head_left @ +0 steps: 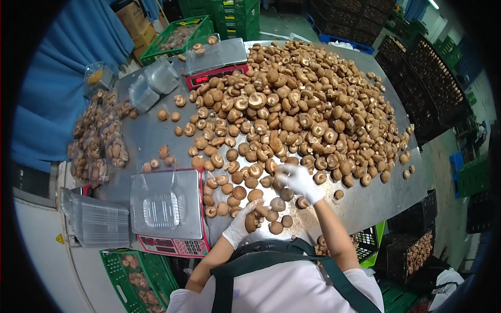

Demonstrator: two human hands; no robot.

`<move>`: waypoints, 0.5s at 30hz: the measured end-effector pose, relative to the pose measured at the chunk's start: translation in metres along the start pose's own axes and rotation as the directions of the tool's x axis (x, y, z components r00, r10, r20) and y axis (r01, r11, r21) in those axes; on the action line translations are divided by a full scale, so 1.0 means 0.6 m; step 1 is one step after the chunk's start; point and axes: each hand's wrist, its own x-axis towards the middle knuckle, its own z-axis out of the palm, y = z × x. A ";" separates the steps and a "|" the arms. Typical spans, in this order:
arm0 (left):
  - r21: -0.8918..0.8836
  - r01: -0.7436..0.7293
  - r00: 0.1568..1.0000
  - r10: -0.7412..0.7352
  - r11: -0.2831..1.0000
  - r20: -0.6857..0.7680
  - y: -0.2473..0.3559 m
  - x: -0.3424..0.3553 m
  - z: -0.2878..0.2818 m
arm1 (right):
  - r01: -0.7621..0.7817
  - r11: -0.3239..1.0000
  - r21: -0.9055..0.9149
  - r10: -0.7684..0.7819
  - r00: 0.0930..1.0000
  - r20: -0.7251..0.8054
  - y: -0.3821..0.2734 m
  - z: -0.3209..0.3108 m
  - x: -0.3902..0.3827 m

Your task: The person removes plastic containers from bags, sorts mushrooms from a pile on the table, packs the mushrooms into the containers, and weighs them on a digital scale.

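My left hand [240, 227], in a white glove, is closed around a few brown mushrooms [251, 223] near the table's front edge. My right hand [298, 182], also gloved in white, is over the near edge of a big heap of mushrooms [313, 115]. Motion smears its fingers, so whether they grip a mushroom does not show. Between the two hands lie several loose mushrooms. To the left, a scale [167, 208] with a red base bears a clear plastic tray [163, 209].
A stack of clear trays [99, 221] stands left of the scale. Filled packs of mushrooms [96, 138] are piled at the left edge of the metal table [141, 122]. A second scale [216, 57] sits at the back. Green crates [133, 279] and dark crates [430, 78] surround the table.
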 end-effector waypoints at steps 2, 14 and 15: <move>0.019 0.025 0.998 -0.024 1.000 -0.056 0.005 -0.001 0.006 | 0.046 0.987 -0.155 -0.094 0.944 -0.317 0.031 -0.030 0.081; -0.050 0.006 0.999 -0.008 0.999 -0.044 0.017 -0.011 0.006 | -0.005 0.875 -0.484 -0.176 0.928 -0.328 0.022 0.033 0.122; -0.052 0.013 0.999 -0.015 0.999 -0.042 0.014 -0.006 0.010 | 0.089 0.851 -0.517 -0.265 0.923 -0.279 0.040 0.051 0.102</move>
